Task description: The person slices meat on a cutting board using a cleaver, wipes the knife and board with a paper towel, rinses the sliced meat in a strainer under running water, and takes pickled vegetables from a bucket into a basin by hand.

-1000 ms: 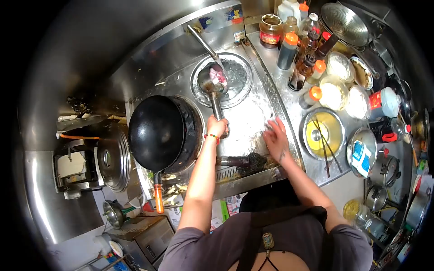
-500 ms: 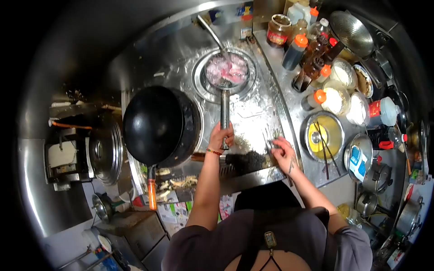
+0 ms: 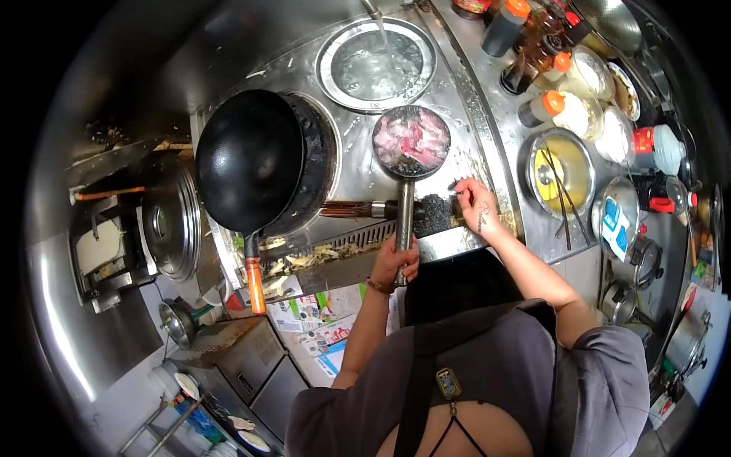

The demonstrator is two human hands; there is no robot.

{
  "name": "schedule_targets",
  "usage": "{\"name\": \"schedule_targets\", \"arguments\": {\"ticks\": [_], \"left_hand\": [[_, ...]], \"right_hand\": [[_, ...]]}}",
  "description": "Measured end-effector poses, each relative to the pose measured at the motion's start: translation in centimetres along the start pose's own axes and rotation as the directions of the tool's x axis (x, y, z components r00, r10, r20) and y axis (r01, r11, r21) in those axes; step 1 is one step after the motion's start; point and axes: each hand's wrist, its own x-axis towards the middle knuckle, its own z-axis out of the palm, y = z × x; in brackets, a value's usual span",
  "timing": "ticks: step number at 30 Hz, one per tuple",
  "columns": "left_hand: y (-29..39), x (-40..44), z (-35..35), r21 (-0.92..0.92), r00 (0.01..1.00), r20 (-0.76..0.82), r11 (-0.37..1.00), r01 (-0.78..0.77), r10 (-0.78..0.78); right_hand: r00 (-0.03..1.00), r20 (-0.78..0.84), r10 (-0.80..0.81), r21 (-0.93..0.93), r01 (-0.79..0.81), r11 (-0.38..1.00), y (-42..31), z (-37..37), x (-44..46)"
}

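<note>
My left hand (image 3: 396,260) is wrapped around the metal handle of a ladle (image 3: 406,217). Pinkish raw meat pieces (image 3: 412,141) in liquid fill its round bowl, which is over the steel counter. My right hand (image 3: 477,204) hangs over the counter's right side with loosely bent fingers; nothing can be made out in them. Just left of it lies a dark mesh scrubber (image 3: 436,214). A brown-bristled brush (image 3: 346,209) lies partly behind the ladle handle. Beyond the meat, water from a tap (image 3: 371,9) falls into a round metal basin (image 3: 326,72).
A black wok (image 3: 247,160) with a wooden handle sits on the burner at left. Food scraps (image 3: 304,261) lie along the front grate. At right are sauce bottles (image 3: 541,109), a metal bowl (image 3: 582,156) with yellow contents and chopsticks (image 3: 560,183), and several tubs.
My left hand has drawn the ladle of meat toward me, away from the round basin and the tap. The camera view has shifted, and my right hand stays near the scrubber.
</note>
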Motion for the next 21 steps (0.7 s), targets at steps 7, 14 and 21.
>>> {"name": "schedule_targets", "arguments": {"ticks": [7,14,21], "left_hand": [[-3.6,1.3,-1.7,0.139,0.994,-0.085,0.987,0.083,-0.072],[-3.0,3.0,0.3,0.861,0.939,-0.330,0.380,0.339,-0.091],[2.4,0.0,5.8,0.977,0.931,-0.158,0.189,0.099,0.330]], "right_hand": [[0.997,0.076,-0.020,-0.048,0.024,0.999,0.6,-3.1,-4.6],[0.949,0.268,0.164,0.057,-0.185,0.981,1.0,-9.0,-11.9],[0.981,0.196,0.011,0.042,-0.020,0.999,3.1,-18.7,-19.6]]}}
